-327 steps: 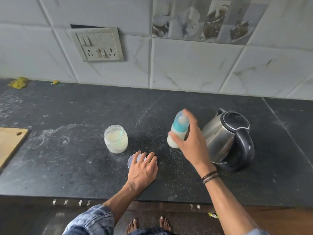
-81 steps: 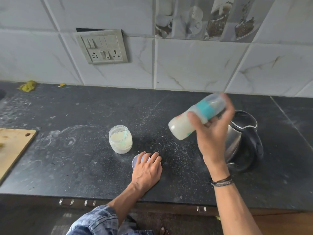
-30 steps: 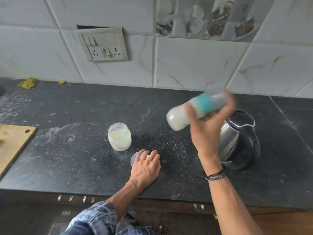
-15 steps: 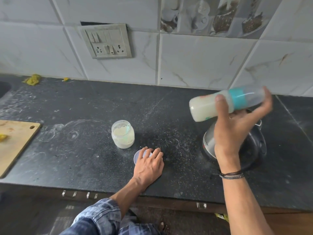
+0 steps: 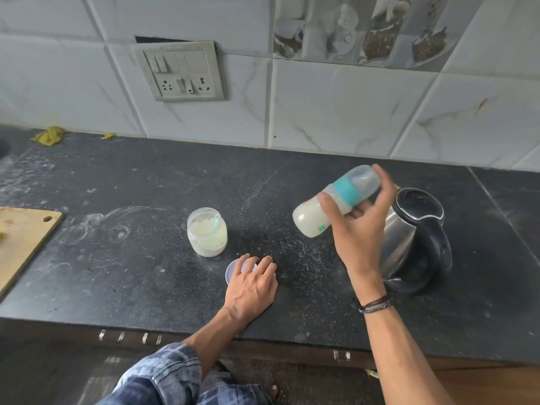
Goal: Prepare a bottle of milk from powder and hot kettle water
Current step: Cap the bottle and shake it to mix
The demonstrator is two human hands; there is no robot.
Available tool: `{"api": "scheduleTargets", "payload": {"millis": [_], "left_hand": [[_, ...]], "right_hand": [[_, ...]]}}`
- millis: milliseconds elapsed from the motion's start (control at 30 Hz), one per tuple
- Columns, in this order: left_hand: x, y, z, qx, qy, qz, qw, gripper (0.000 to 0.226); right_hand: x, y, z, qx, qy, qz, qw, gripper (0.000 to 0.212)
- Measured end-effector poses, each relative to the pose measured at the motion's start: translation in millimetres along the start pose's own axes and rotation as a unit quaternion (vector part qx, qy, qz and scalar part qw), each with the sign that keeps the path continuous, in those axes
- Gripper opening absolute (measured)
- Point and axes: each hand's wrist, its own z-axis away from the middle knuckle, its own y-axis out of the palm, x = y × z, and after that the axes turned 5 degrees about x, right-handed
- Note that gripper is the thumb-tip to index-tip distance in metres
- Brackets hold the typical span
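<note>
Left edge: wooden cutting board [image 5: 23,247] on the dark counter [image 5: 131,176], not involved. Centre-left: open powder jar [image 5: 207,232] upright, pale powder inside, something greenish in it, probably a scoop, can't confirm. Just in front of the jar, its lid [image 5: 232,268] lies flat. The left hand [image 5: 252,285] rests palm-down on the counter, fingers straight and relaxed, tips lying on the lid, gripping nothing. Right of that: the bottle [image 5: 333,203] is off the counter, in the air between jar and kettle, held by the right hand [image 5: 359,229]. The thumb is on the near side at the teal collar and the fingers curl round the far side of the clear cap. Key geometry: the bottle's long axis runs lower-left to upper-right, close to horizontal. The base with the white milk points toward the jar and the capped end toward the kettle [image 5: 415,241], so the base sticks out left of the fingers. Reads as the mixing step, with powder and water both in and the cap on. To set it down, the wrist must rotate the base downward; bare counter lies directly under it. The right hand is the only one on it; the left is well apart. Far right: the kettle, lid shut, sits just behind the right wrist. Clip risk on the swing back.
</note>
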Motion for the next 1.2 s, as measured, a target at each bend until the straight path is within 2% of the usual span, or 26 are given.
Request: {"api": "scheduleTargets", "payload": {"millis": [100,167,200,300,333,433,500,533,600,633,733,800,833,900,933,1033,1100,1200], "left_hand": [[-2,0,-1,0.000,-0.011,0.002,1.000,0.016],[-2,-1,0,0.003,-0.009,-0.001,1.000,0.017],[-1,-1,0,0.003,-0.006,-0.001,1.000,0.017],[0,0,0,0.002,-0.003,-0.001,1.000,0.019],[-1,0,0,0.002,-0.003,0.000,1.000,0.019],[-2,0,-2,0.003,-0.008,-0.001,1.000,0.016],[-1,1,0,0.011,-0.010,-0.002,1.000,0.016],[0,1,1,0.011,-0.009,-0.003,1.000,0.017],[0,1,2,0.009,-0.005,-0.006,1.000,0.020],[0,1,1,0.008,-0.004,-0.007,1.000,0.021],[-2,0,-1,0.005,-0.012,-0.004,1.000,0.018],[-1,-1,0,0.009,-0.009,-0.004,1.000,0.017],[-1,-1,1,0.009,-0.006,-0.004,1.000,0.018],[0,0,1,0.005,-0.005,-0.006,1.000,0.020],[0,1,0,0.003,-0.004,-0.006,1.000,0.020],[-1,4,0,-0.008,-0.007,-0.002,1.000,0.016],[1,5,0,-0.007,-0.005,-0.001,1.000,0.015],[2,6,1,-0.013,0.000,0.003,1.000,0.017]], "right_hand": [[6,-6,-4,-0.103,-0.080,-0.038,0.991,0.087],[3,-8,-7,-0.136,-0.119,-0.025,0.983,0.090],[2,-6,-7,-0.131,-0.103,-0.012,0.986,0.091],[2,0,-1,0.010,0.005,0.008,1.000,0.085],[2,-1,0,0.006,0.005,-0.004,1.000,0.085],[9,-2,-3,-0.118,-0.088,-0.037,0.988,0.087],[5,-1,-3,-0.148,-0.112,-0.029,0.982,0.089],[4,1,-1,-0.129,-0.091,-0.015,0.987,0.087],[3,6,4,-0.029,-0.014,-0.003,0.999,0.084],[2,5,6,-0.014,0.003,-0.017,1.000,0.085],[3,-1,3,-0.118,-0.066,-0.037,0.990,0.089],[-1,-3,0,-0.153,-0.088,-0.027,0.984,0.091],[-2,-1,0,-0.138,-0.072,-0.018,0.988,0.090],[-3,3,2,-0.051,-0.005,-0.014,0.999,0.084],[-2,2,4,-0.042,0.003,-0.021,0.999,0.082],[2,-2,2,-0.134,-0.078,-0.038,0.987,0.086],[-1,-1,0,-0.150,-0.101,-0.038,0.983,0.090],[0,9,5,-0.048,-0.010,-0.042,0.998,0.086]]}}
